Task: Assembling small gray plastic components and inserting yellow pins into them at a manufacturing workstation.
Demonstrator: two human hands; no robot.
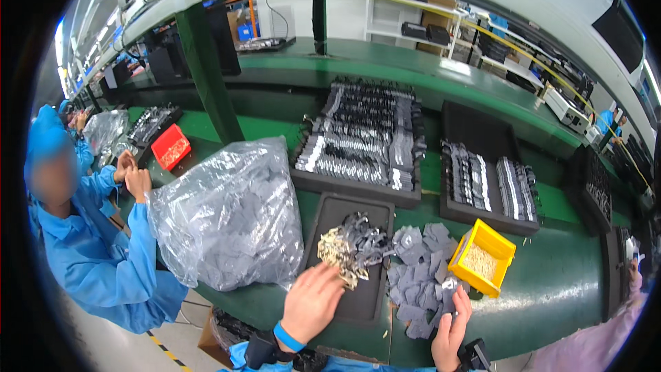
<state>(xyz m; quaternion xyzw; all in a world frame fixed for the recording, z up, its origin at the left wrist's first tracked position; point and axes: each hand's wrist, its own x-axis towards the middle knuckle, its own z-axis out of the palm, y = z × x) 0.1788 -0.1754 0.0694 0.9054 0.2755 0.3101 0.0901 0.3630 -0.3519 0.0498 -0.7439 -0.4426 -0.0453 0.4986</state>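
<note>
My left hand (313,303), with a blue band at the wrist, reaches over a shallow black tray (365,303). Its fingers are bent together at the edge of a heap of small cream-coloured parts (332,248); their tips are partly hidden. Beside that heap, in the same tray, lie tangled black and shiny small parts (368,238). To the right, my right hand (451,334) has thumb and fingers around a grey flat piece (448,288) with a shiny spot. Loose grey flat pieces (410,282) spread out between the tray and this hand.
A yellow bin (506,251) of small pale bits stands right of the grey pieces. Left is a big clear bag (227,220) of grey pieces. Behind, black trays (358,189) (482,217) hold packed rows of parts. A co-worker in blue (96,234) sits left, near a red bin (170,147).
</note>
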